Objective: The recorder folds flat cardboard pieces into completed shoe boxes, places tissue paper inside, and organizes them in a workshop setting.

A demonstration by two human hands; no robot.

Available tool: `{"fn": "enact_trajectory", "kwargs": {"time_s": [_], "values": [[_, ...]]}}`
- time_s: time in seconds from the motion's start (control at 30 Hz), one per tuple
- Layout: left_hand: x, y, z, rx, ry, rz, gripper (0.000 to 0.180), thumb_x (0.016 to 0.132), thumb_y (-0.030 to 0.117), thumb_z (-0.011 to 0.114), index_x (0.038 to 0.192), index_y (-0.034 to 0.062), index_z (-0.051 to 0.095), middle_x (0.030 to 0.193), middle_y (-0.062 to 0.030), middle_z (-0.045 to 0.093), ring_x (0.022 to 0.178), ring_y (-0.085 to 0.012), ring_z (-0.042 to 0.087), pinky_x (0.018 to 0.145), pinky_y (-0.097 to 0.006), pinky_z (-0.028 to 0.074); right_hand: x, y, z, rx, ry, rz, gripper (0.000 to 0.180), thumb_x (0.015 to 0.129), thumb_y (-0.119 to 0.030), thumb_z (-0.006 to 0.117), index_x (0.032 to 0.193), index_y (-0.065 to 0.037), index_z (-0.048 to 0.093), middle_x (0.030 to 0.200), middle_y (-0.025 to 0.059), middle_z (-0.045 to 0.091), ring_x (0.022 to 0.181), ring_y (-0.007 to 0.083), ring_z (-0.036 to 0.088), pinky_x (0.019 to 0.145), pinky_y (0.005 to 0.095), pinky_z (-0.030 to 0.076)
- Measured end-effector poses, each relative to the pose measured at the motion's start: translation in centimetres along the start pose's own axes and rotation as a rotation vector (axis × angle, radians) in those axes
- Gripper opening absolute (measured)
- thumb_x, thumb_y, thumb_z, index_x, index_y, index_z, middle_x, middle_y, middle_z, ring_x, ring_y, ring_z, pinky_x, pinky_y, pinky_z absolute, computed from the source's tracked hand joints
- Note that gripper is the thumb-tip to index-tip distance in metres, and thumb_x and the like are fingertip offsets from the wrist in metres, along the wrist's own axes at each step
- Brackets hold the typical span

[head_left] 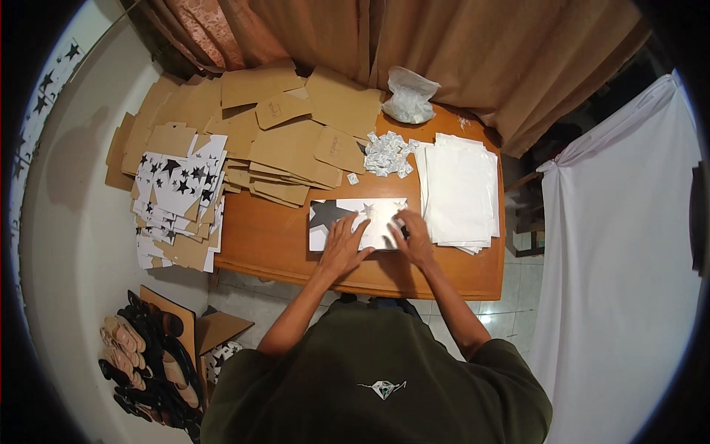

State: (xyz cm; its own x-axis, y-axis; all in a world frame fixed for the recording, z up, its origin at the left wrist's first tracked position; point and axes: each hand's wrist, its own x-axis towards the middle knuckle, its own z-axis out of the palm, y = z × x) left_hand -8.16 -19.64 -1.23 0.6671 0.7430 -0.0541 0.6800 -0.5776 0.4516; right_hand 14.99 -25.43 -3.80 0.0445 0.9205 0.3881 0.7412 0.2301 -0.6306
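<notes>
A white cardboard box (379, 231) printed with black stars lies in front of me near the table's front edge, its upper side closed or nearly so. My left hand (343, 248) rests on its left half with the fingers stretched out and apart. At the box's right end is my right hand (414, 235), its thumb and fingers spread over the corner and slightly blurred. Just beyond the box, small white packets (387, 154) are heaped, and one lies apart. A stack of white sheets (460, 189) is right of my right hand.
Flattened brown cardboard pieces (288, 148) cover the back left of the wooden table (259, 233). Star-printed flat cardboard (177, 189) is piled at the left edge. A clear plastic bag (409, 95) stands at the back. Sandals and shoes (148, 355) are lower left; white cloth (614, 244) hangs right.
</notes>
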Motion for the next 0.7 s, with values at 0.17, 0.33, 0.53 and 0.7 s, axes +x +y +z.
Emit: {"fn": "enact_trajectory", "kwargs": {"time_s": [0.17, 0.33, 0.53, 0.7], "values": [[-1.9, 4.7, 0.3, -0.431, -0.302, -0.42, 0.059, 0.087, 0.036, 0.076, 0.133, 0.0013, 0.06, 0.128, -0.0228, 0.065, 0.114, -0.0343, 0.066, 0.094, -0.041, 0.054, 2.3, 7.2, -1.2, 0.033, -0.084, 0.226, 0.06, 0.095, -0.023, 0.066, 0.147, -0.002, 0.046, 0.146, 0.0279, 0.05, 0.137, 0.0418, 0.047, 0.117, 0.0502, 0.033], [-3.9, 5.6, 10.6, -0.887, -0.162, -0.558, 0.087, 0.084, 0.043, 0.081, 0.145, -0.0077, 0.046, 0.138, -0.0271, 0.06, 0.12, -0.0332, 0.065, 0.097, -0.038, 0.053, 3.1, 10.5, 0.8, 0.352, -0.364, 0.323, 0.08, 0.096, -0.031, 0.059, 0.163, -0.009, 0.019, 0.152, 0.028, 0.046, 0.144, 0.0397, 0.041, 0.122, 0.0555, 0.014], [-2.6, 11.7, 13.3, -1.0, 0.364, -0.704, 0.123, 0.075, 0.042, 0.09, 0.158, -0.007, 0.013, 0.159, -0.0315, 0.03, 0.147, -0.0381, 0.036, 0.118, -0.043, 0.034, 3.0, 10.2, -1.4, 0.41, -0.494, 0.31, 0.09, 0.095, -0.047, 0.057, 0.166, -0.021, 0.008, 0.144, 0.0258, 0.053, 0.139, 0.0394, 0.047, 0.12, 0.0642, 0.007], [-4.6, 17.2, 10.8, -0.845, 0.943, -0.588, 0.133, 0.075, 0.032, 0.092, 0.162, 0.0046, -0.006, 0.159, -0.0296, 0.028, 0.15, -0.0393, 0.029, 0.119, -0.05, 0.032, 1.1, 8.6, -3.2, 0.683, -0.532, -0.042, 0.115, 0.079, -0.025, 0.084, 0.164, -0.007, 0.01, 0.133, 0.024, 0.055, 0.13, 0.0368, 0.051, 0.111, 0.045, 0.04]]}}
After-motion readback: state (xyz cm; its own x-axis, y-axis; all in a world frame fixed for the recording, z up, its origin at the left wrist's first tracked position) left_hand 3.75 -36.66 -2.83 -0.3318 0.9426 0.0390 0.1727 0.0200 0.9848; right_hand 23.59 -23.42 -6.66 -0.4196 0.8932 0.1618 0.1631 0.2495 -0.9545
